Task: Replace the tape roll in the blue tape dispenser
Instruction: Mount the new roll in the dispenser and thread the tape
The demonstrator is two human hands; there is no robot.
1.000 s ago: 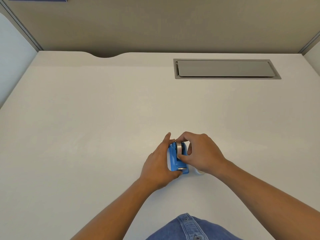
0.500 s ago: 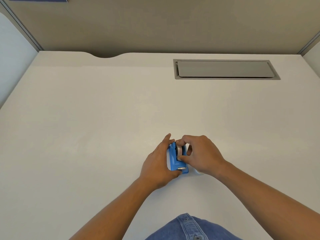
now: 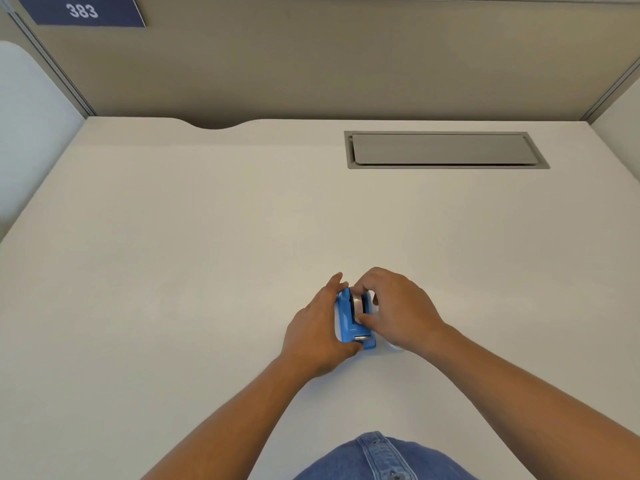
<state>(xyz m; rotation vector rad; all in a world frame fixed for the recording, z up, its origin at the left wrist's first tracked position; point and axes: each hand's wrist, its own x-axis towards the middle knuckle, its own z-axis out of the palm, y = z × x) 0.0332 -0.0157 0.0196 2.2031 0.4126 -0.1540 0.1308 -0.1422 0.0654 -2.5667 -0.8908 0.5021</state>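
The blue tape dispenser (image 3: 347, 320) stands on the white desk, near the front centre, its metal cutter end toward me. My left hand (image 3: 317, 332) wraps its left side and holds it. A grey tape roll (image 3: 357, 304) sits on edge in the dispenser's slot, low between the walls. My right hand (image 3: 394, 308) pinches that roll between thumb and fingers from the right. A pale, whitish object (image 3: 393, 348) peeks out on the desk under my right wrist; most of it is hidden.
A grey recessed cable hatch (image 3: 445, 150) lies in the white desk (image 3: 207, 254) at the back right. Partition walls close the back and both sides, with a blue "383" label (image 3: 83, 11) at top left. My denim shirt (image 3: 381, 459) shows at the bottom edge.
My right hand has pushed the tape roll lower into the dispenser. My left hand has stayed on the dispenser's side. The view has tilted slightly.
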